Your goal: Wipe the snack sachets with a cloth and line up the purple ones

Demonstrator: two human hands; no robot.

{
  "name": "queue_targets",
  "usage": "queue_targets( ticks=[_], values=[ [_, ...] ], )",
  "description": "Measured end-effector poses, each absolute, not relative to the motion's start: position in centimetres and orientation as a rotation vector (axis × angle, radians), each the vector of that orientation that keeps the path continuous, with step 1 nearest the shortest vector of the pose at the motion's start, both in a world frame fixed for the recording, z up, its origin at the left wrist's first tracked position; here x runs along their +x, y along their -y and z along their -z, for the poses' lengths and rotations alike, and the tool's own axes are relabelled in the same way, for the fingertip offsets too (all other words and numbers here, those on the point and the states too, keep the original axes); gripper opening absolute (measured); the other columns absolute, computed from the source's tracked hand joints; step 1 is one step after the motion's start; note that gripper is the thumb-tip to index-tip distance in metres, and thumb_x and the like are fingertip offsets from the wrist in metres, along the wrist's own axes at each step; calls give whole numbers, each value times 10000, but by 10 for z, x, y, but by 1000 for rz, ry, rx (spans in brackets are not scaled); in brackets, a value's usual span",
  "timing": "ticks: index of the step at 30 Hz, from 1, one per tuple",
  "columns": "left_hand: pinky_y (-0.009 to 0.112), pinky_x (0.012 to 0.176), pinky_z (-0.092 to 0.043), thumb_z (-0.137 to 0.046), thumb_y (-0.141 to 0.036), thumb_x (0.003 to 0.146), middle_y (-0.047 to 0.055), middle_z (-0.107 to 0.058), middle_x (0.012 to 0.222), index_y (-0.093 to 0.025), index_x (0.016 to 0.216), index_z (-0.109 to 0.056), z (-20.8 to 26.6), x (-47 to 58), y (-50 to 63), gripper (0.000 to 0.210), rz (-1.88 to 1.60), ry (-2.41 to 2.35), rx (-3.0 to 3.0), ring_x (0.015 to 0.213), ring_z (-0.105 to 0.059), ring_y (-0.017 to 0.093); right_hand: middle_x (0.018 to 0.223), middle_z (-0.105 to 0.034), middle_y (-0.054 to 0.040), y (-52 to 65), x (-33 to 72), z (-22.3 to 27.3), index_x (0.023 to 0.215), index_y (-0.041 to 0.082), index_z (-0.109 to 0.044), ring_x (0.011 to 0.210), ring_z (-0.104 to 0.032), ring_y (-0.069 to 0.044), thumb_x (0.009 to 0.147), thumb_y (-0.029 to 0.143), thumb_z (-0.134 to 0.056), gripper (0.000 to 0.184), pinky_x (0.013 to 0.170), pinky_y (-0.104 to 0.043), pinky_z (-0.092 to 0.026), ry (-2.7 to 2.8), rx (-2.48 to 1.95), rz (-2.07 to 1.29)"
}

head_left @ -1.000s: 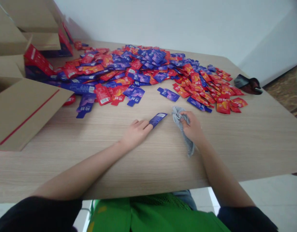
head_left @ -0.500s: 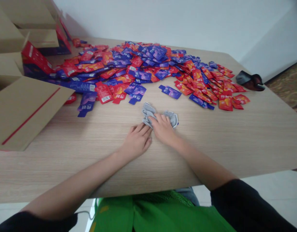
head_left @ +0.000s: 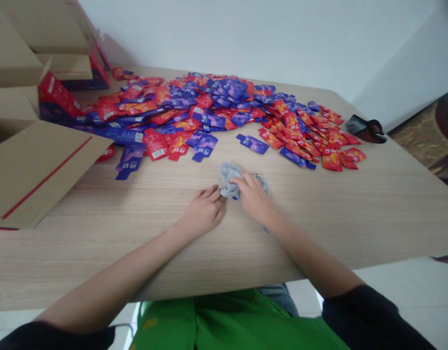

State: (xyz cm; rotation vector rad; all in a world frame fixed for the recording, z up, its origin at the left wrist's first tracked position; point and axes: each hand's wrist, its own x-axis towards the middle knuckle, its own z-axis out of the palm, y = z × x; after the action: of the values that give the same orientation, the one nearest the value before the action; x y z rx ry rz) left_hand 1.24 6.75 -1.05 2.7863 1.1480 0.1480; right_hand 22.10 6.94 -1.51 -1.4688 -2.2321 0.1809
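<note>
A crumpled grey cloth (head_left: 230, 174) lies bunched on the table, with my right hand (head_left: 253, 194) closed over it. More grey cloth with a pale edge shows past the right side of that hand. A sliver of blue (head_left: 234, 198) peeks out from below the cloth; what it belongs to is hidden. My left hand (head_left: 205, 210) rests palm down on the table to the left. Its fingers are bent together, the tips pressed at the cloth's left edge, and whatever is under them cannot be made out.
A wide heap of red and purple sachets (head_left: 209, 104) spreads along the back of the table (head_left: 165, 272). One purple sachet (head_left: 252, 144) lies just beyond my hands. Open cardboard boxes (head_left: 45, 165) stand at the left. A dark curved object (head_left: 366, 129) sits at the far right.
My right hand has shifted slightly right, and the cloth is bunched up more. My left hand has moved a little left. The view has tilted slightly.
</note>
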Motion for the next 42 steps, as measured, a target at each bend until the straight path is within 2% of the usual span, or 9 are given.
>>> queue_targets(
  ticks=[9,15,18,23,26,31,36,39,42],
  values=[
    [451,998,-428,-449,-174,875,92,-498,1455,-186,1344,-552,2,19,-67,480,-100,-1211,2767,1320,-453,296,1110,-638,-131,-78,311,24,1049,163,-664,1002,-564,-270,771,2,-438,393,904,-397,-435,2188,-1917,-85],
    [395,904,-470,-396,-314,953,79,-654,1123,-220,927,-735,-13,39,-102,352,-143,-1330,2567,1041,-588,248,1147,-687,-62,-69,346,-11,1025,287,-721,1070,-621,-302,906,322,-488,264,902,-498,-442,2278,-1945,-351],
    [387,901,-474,-456,-499,931,85,-652,1073,-226,991,-712,-13,57,-127,379,-177,-1381,2530,1036,-585,258,1292,-622,-78,-78,329,-38,976,318,-752,1188,-562,-350,862,379,-580,215,974,-585,-371,2343,-1886,-265],
    [471,896,-484,-749,-637,625,163,-590,1211,-161,1176,-593,1,83,-157,745,-168,-1407,2497,1142,-540,362,1440,-482,-147,-121,288,-48,1312,239,-585,1311,-457,-337,757,309,-710,574,1048,-557,-335,2363,-1769,-309],
    [428,860,-503,-780,-582,614,149,-629,1150,-166,1089,-614,4,84,-169,653,-165,-1351,2501,1086,-588,344,1255,-613,-146,-147,280,-33,1159,161,-668,1125,-603,-284,705,220,-737,463,962,-426,-445,2414,-1750,-561],
    [287,785,-494,-505,-252,909,17,-708,1010,-277,1103,-594,-8,69,-200,215,-299,-1239,2580,952,-663,201,961,-729,-38,-184,288,-21,1058,221,-693,945,-671,-226,825,218,-608,248,870,-370,-502,2401,-1559,-504],
    [367,996,-408,-361,-118,931,43,-622,1294,-287,1291,-521,-36,70,-271,429,-511,-1366,2680,1204,-550,212,1205,-694,-87,-258,288,-29,1243,206,-656,1104,-647,-219,817,50,-393,524,993,-396,-481,2246,-1404,-134],
    [428,1049,-361,-370,-113,923,76,-532,1403,-256,1311,-520,-47,63,-312,440,-561,-1540,2675,1303,-452,243,1430,-526,-127,-316,287,-28,1377,127,-539,1340,-466,-201,751,-35,-329,680,1137,-392,-349,2140,-1502,85],
    [502,994,-393,-394,-172,931,164,-575,1304,-175,1204,-587,-40,43,-328,335,-509,-1794,2563,1245,-488,315,1516,-393,-193,-357,288,-9,1442,70,-435,1421,-343,-254,793,-16,-345,661,1164,-469,-282,2115,-1682,140]
  ],
)
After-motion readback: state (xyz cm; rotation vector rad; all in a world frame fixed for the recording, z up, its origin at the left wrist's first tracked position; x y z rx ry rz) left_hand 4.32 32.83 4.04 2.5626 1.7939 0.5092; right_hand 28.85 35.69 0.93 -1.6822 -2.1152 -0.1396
